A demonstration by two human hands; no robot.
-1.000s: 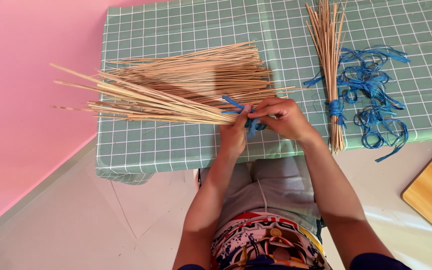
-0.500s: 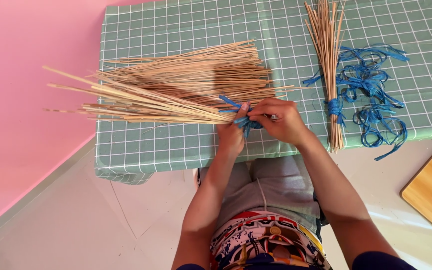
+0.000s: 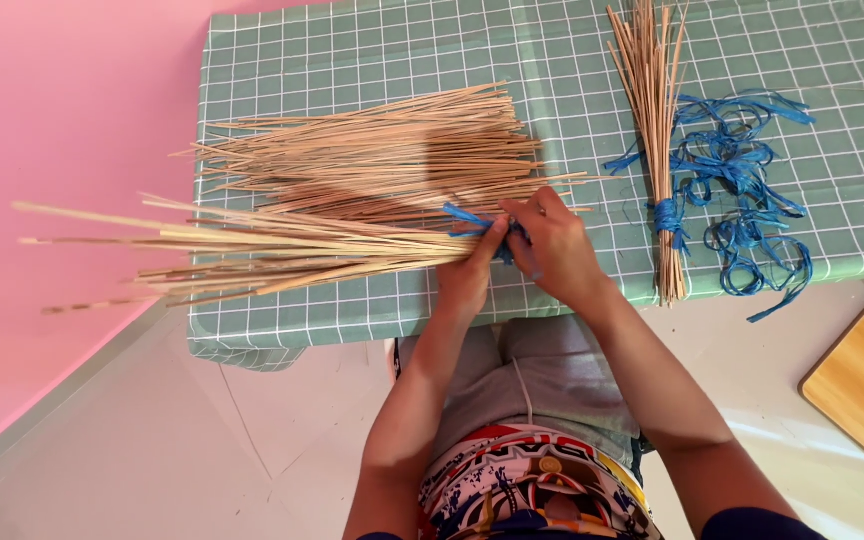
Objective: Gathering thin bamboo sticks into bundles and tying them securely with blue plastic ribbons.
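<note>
Loosely fanned pale stick bundle (image 3: 252, 250), blue-tied.

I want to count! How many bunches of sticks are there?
3. One bunch is held in the left hand and right hand. A loose pile lies behind it. A tied bunch lies to the right, beside blue strings.

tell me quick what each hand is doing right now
Left hand: closed around the end of the stick bundle.
Right hand: fingers pinched on the blue strip at the bundle's end.
</note>
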